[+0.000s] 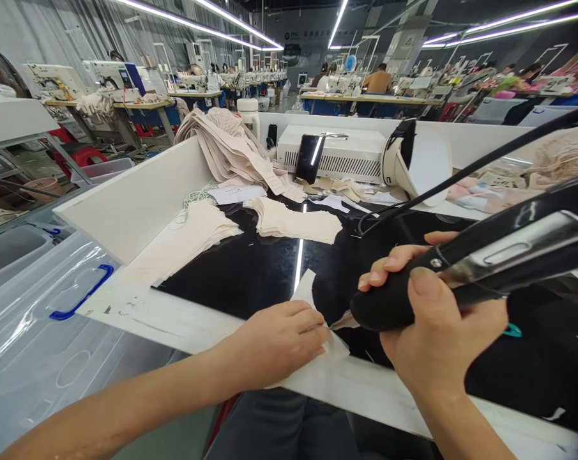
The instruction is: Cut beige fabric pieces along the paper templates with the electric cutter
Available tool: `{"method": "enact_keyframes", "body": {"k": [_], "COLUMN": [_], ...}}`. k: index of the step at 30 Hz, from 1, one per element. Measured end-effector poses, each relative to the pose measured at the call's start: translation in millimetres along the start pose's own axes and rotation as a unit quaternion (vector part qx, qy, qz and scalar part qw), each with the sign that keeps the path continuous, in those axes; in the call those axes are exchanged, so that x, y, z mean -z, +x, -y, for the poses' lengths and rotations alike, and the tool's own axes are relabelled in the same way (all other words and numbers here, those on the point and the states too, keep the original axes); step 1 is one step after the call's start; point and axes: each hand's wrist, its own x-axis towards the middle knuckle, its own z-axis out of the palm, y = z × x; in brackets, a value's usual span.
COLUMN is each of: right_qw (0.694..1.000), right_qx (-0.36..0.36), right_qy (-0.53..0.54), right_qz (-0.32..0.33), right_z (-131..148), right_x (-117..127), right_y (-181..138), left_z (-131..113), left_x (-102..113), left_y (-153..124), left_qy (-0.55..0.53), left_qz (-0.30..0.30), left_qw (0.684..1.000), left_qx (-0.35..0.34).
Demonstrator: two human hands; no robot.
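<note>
My left hand is at the table's front edge, its fingers together on a small cream fabric piece. Part of that piece shows above the fingers and a corner sticks out below them. In my right hand is a thick black-handled tool with a silver metal strip, tilted up toward the right. Its far end runs out of view, so its exact kind cannot be told. Beyond my hands, a stack of cut cream fabric pieces lies on the black tabletop, and another stack is to its left.
A black cable crosses at right. Toward the back are a heap of beige fabric strips, a phone, a vented white box and scraps. Clear plastic bins stand at left. Sewing tables and people are beyond.
</note>
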Motion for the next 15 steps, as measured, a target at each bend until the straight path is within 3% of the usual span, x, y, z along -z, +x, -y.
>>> {"method": "enact_keyframes", "body": {"k": [15], "right_qw": [1.000], "right_qx": [0.016], "right_qy": [-0.019], "right_qz": [0.007], "right_z": [-1.3], "right_x": [0.0], "right_y": [2.4], "left_z": [6.2], "left_x": [-2.1], "left_y": [-13.4], "left_qy": [-0.018], "left_qz": [-0.031], "left_qw": [0.998], "left_qx": [0.051]}}
